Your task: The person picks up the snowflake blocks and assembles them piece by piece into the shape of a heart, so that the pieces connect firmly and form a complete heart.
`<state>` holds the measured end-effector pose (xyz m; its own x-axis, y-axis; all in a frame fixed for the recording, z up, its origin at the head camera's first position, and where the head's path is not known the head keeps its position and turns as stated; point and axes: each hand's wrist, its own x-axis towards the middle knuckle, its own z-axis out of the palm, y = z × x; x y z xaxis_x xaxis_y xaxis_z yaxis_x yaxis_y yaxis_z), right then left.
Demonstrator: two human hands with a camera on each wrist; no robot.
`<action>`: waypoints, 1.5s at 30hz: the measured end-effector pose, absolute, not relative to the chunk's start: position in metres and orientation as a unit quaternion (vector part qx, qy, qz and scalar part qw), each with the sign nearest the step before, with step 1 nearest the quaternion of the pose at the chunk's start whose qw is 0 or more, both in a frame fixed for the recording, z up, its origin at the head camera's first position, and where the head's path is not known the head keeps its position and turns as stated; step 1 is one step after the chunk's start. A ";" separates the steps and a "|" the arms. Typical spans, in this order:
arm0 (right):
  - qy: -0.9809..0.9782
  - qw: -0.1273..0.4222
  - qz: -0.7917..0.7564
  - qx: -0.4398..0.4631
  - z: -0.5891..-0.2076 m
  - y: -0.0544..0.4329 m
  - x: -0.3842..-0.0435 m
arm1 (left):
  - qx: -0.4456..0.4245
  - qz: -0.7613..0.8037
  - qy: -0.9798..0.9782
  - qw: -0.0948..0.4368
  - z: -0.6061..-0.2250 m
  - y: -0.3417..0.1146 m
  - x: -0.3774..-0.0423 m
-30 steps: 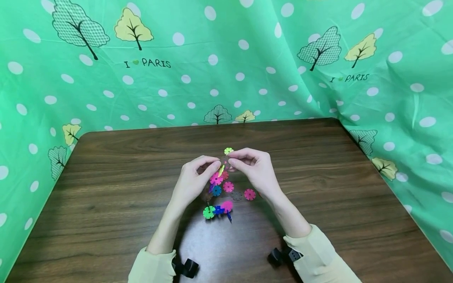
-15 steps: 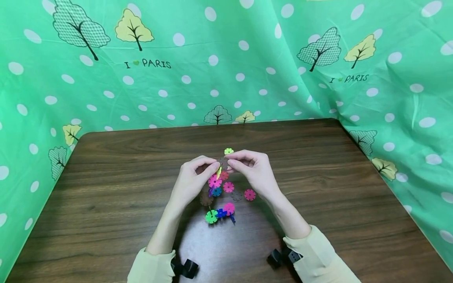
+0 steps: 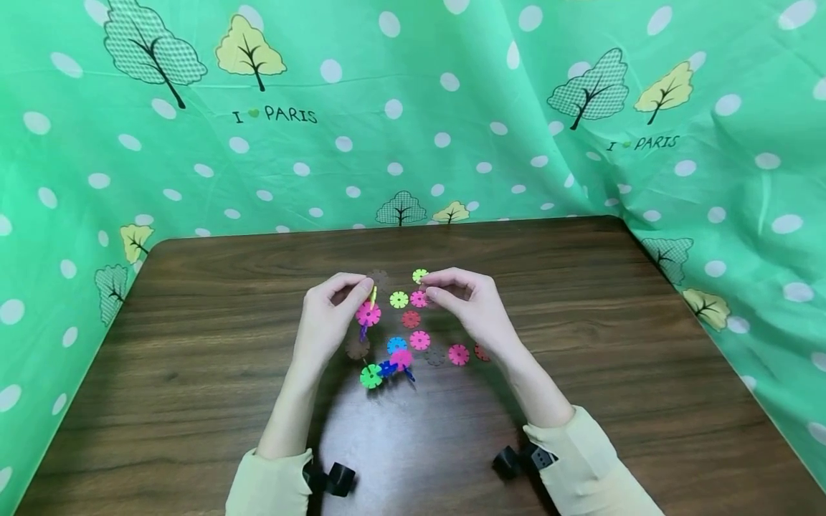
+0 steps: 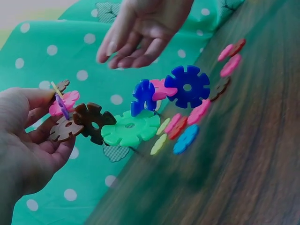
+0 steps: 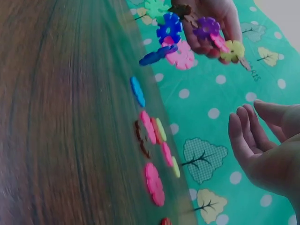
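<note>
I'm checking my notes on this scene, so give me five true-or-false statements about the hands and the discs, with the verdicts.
1. The left hand holds a chain of joined discs. True.
2. In that chain, the green disc sits between two pink ones. False: a brown disc and a blue disc are beside it.
3. The right hand holds nothing. True.
4. Every loose disc is pink. False: a red disc and a yellow disc also lie on the table.
5. The cloth behind the table has printed trees. True.
</note>
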<state>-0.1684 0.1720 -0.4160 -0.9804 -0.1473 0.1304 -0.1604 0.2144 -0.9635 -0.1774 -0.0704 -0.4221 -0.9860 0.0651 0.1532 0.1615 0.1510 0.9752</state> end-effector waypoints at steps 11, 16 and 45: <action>-0.840 -0.008 0.529 0.122 -0.416 0.187 -0.188 | -0.030 -0.650 -0.756 0.066 -0.423 -0.086 -0.183; -0.880 -0.023 0.455 0.137 -0.418 0.191 -0.201 | -0.028 -0.650 -0.756 0.066 -0.421 -0.087 -0.183; -0.959 -0.099 0.127 0.233 -0.427 0.169 -0.236 | -0.025 -0.661 -0.747 0.059 -0.421 -0.089 -0.184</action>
